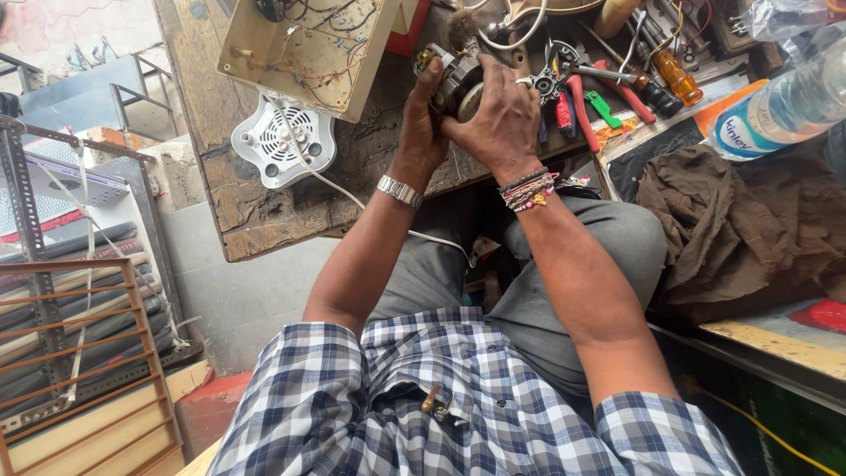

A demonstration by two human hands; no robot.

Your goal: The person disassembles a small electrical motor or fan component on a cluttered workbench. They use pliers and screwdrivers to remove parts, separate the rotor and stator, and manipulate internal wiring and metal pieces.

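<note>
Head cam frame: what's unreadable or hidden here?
- Motor, head view: mostly covered by the left hand and right hand; its front face is hidden.
- Right fingertips: tucked behind the motor, so the grip can't be told.
- Casing: cut off by the top edge.
- Bottle: cut off by the right edge.
- Tools: piled up, and single pieces are hard to tell apart.

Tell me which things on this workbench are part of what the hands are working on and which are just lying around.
In hand: small round metal motor, held by left hand and right hand.

Lying about: white round vent cover, beige open casing with wires, red-handled pliers, amber-handled screwdriver, clear plastic bottle, brown cloth.
</note>
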